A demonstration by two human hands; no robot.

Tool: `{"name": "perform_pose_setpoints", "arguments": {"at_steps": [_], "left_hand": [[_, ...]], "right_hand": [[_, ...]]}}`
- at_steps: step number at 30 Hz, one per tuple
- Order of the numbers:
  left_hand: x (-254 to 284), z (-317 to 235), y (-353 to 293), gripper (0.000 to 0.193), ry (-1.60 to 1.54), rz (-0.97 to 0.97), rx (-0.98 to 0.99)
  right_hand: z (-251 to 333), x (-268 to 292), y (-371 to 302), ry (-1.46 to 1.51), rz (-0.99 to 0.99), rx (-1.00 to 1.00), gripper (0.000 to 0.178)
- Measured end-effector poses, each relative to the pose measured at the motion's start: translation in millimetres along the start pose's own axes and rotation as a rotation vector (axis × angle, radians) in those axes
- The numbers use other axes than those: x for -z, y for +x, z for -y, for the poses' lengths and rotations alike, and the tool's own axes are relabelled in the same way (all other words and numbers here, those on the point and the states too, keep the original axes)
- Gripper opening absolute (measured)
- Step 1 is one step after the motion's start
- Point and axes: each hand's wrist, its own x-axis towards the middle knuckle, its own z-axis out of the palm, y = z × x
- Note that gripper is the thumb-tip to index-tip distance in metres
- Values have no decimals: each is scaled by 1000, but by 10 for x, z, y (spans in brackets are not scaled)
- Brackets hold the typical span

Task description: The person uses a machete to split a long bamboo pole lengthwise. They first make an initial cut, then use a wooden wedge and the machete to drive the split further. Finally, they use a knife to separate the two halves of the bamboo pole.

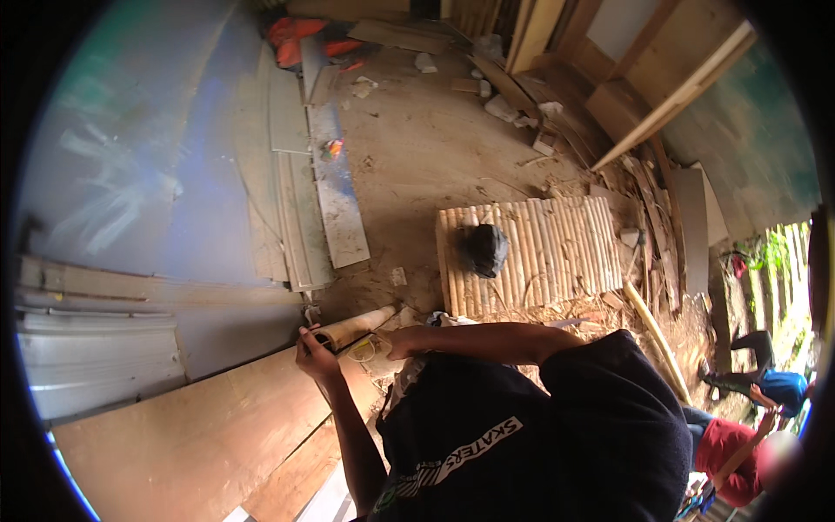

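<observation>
Steadying, I judge, a bamboo tube (355, 329) between 7 and 8 o'clock in view, its far end pointing to 2. Left hand (315, 355): fingers bent at the open mouth; cannot tell whether they clamp the rim. Right hand (402, 342): fingers folded near the far end; contents hidden, grasp cannot be told. Hands set apart probably to check rolling. Between them, a yellowish item (361, 348), too small to identify. Plywood sheet (191, 418), 8 o'clock, likely my working surface. Bamboo-pole platform (557, 252), 3 o'clock, bears a black bundle (487, 250), presumably kept off the dirt.
</observation>
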Motion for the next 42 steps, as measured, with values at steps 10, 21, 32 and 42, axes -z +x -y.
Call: {"name": "perform_pose_setpoints", "arguments": {"at_steps": [10, 21, 32, 42], "left_hand": [[-81, 59, 337, 40, 41, 16, -36], [141, 242, 678, 40, 48, -24, -63], [183, 154, 304, 29, -161, 90, -95], [58, 26, -350, 37, -364, 111, -4]], "right_hand": [[-438, 148, 307, -134, 351, -57, 40], [-989, -264, 551, -243, 143, -224, 78], [-1025, -505, 463, -179, 89, -285, 74], [-1136, -510, 203, -324, -65, -318, 69]]}}
